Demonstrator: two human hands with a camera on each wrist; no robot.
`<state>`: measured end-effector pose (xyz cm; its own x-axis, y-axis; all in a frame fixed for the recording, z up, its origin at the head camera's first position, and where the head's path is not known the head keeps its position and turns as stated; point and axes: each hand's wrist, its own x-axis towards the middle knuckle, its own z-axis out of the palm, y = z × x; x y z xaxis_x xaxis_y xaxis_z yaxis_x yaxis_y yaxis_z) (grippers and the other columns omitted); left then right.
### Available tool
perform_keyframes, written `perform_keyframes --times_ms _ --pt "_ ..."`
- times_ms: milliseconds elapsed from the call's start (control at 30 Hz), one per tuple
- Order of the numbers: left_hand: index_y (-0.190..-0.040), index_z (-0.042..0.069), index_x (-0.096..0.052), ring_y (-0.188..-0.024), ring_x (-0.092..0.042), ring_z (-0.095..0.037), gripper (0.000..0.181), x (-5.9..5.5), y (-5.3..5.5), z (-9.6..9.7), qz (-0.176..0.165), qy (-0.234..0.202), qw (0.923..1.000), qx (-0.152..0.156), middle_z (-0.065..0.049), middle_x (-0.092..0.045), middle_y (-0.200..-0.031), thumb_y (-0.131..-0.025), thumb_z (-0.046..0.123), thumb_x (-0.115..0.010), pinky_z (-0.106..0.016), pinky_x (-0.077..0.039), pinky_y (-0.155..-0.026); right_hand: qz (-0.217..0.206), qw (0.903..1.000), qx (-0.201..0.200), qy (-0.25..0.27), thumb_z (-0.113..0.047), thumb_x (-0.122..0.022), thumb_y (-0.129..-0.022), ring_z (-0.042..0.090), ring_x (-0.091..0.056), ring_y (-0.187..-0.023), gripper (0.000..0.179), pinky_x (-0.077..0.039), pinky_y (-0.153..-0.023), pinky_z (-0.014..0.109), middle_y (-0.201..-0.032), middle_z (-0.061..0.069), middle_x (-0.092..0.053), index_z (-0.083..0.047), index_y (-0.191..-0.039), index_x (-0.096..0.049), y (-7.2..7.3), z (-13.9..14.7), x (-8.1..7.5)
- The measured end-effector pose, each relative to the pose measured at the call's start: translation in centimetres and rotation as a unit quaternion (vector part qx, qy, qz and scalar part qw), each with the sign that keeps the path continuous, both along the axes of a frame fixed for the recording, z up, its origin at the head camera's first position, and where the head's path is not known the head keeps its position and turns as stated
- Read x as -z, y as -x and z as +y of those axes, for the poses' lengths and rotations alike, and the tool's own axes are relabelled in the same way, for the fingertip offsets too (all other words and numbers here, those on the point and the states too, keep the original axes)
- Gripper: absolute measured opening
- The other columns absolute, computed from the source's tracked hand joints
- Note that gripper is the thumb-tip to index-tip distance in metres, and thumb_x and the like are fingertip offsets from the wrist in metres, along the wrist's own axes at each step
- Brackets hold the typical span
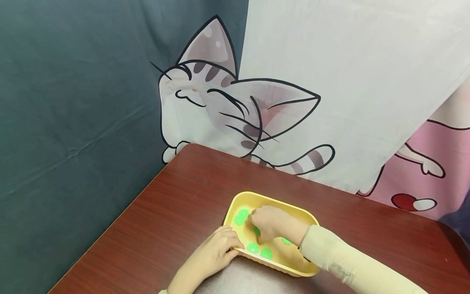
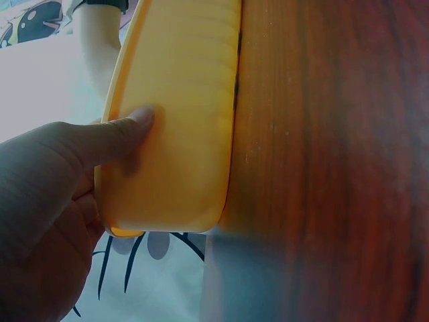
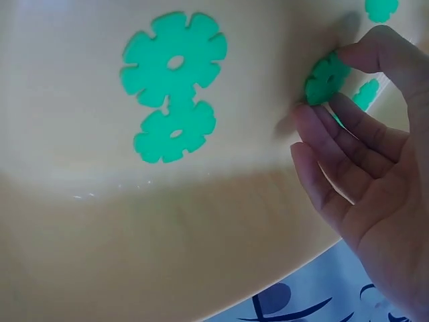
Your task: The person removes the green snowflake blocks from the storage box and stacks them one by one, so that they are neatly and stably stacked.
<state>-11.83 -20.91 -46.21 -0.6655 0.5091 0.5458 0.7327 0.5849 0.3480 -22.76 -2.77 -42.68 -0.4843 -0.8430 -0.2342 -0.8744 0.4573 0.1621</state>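
A yellow plastic basin [image 1: 293, 257] stands on the table with several green notched snowflake discs in it. At its near left corner my left hand [image 1: 220, 247] grips the rim, the thumb pressed on the outer wall in the left wrist view. My right hand [image 1: 272, 222] reaches down inside the basin. Between thumb and fingertips it pinches one green snowflake disc [image 3: 327, 79], tilted up from the basin floor. Beside that hand, a larger-looking green disc [image 3: 175, 57] and another green disc [image 3: 175, 132] lie touching or overlapping on the floor.
The reddish-brown wooden table [image 1: 176, 204] spreads around the basin. A dark grey-green cloth [image 1: 73, 102] hangs along the left side, and a white cloth with a cat drawing [image 1: 220, 102] hangs behind. A greyish patch [image 1: 242, 277] lies in front of the basin.
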Motion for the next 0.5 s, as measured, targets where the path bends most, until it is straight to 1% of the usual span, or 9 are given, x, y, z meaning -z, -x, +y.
perform_keyframes --times_ms 133,233,333,400,500 --pt "-0.078 0.018 -0.071 -0.078 -0.055 -0.001 0.009 0.0 0.1 0.1 0.008 -0.001 1.0 0.003 0.012 -0.063 -0.077 -0.072 0.012 -0.074 -0.021 -0.044 -0.087 -0.003 1.0 -0.005 -0.007 -0.028 -0.076 -0.058 0.01 -0.042 -0.054 0.029 -0.042 -0.051 0.025 -0.062 -0.009 -0.044 -0.021 -0.067 -0.05 0.1 0.1 -0.2" --pt "-0.077 0.019 -0.071 -0.077 -0.055 -0.001 0.008 0.0 0.1 0.2 0.022 0.001 0.9997 0.006 0.013 -0.062 -0.076 -0.072 0.013 -0.074 -0.021 -0.044 -0.086 -0.011 0.9999 -0.006 -0.002 -0.031 -0.076 -0.058 0.008 -0.042 -0.053 0.028 -0.04 -0.049 0.022 -0.062 -0.011 -0.045 -0.021 -0.069 -0.052 0.1 0.2 -1.0" --pt "-0.077 0.019 -0.071 -0.076 -0.055 -0.001 0.007 0.0 0.1 0.2 0.027 -0.001 0.9996 0.01 0.013 -0.062 -0.075 -0.072 0.014 -0.074 -0.021 -0.044 -0.086 -0.014 0.9998 -0.004 0.013 -0.035 -0.076 -0.06 0.006 -0.046 -0.056 0.028 -0.042 -0.051 0.021 -0.066 -0.012 -0.05 -0.02 -0.074 -0.056 0.1 0.4 -2.4" --pt "-0.077 0.018 -0.071 -0.077 -0.055 -0.001 0.008 -0.1 0.0 0.2 0.018 -0.003 0.9998 0.011 0.013 -0.062 -0.076 -0.073 0.013 -0.074 -0.021 -0.044 -0.087 -0.012 0.9996 -0.001 0.026 -0.035 -0.075 -0.061 0.006 -0.047 -0.058 0.029 -0.043 -0.054 0.022 -0.07 -0.011 -0.052 -0.019 -0.078 -0.057 0.0 0.7 -3.5" --pt "-0.077 0.018 -0.071 -0.077 -0.055 -0.002 0.01 0.0 0.0 0.1 0.01 -0.008 0.9999 0.008 0.013 -0.062 -0.076 -0.072 0.01 -0.074 -0.022 -0.044 -0.088 -0.014 0.9986 -0.007 0.049 -0.032 -0.073 -0.062 0.006 -0.047 -0.059 0.029 -0.044 -0.055 0.022 -0.074 -0.009 -0.054 -0.017 -0.082 -0.059 -0.2 1.4 -5.3"
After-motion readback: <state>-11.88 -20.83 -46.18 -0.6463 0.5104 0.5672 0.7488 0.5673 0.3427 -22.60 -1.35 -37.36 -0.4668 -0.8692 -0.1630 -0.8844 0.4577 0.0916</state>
